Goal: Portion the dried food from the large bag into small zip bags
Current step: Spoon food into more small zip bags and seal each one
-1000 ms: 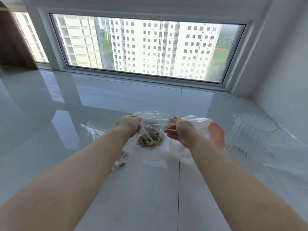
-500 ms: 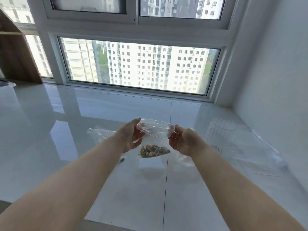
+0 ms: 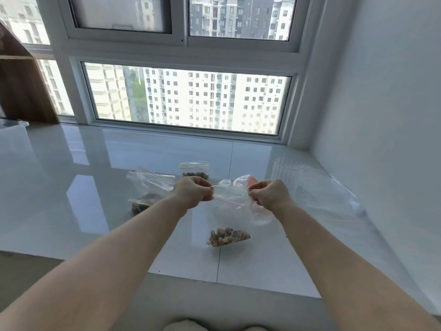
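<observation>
A small clear zip bag with a red seal line hangs between my hands above the glossy white sill. Brown dried food sits in its bottom. My left hand pinches the left end of the zip top and my right hand pinches the right end. The large clear bag, with dark dried food in its lower part, lies on the sill to the left. Another small filled zip bag stands behind my left hand.
A clear glass jar stands at the right, with a sheet of clear plastic spread beside it toward the white wall. A wooden panel leans at the far left. The sill's front edge runs below the bag.
The view has tilted up, showing more window. My hands have drawn the bag's top taut and nearly flat where it gaped open before; the bag hangs lower and longer.
</observation>
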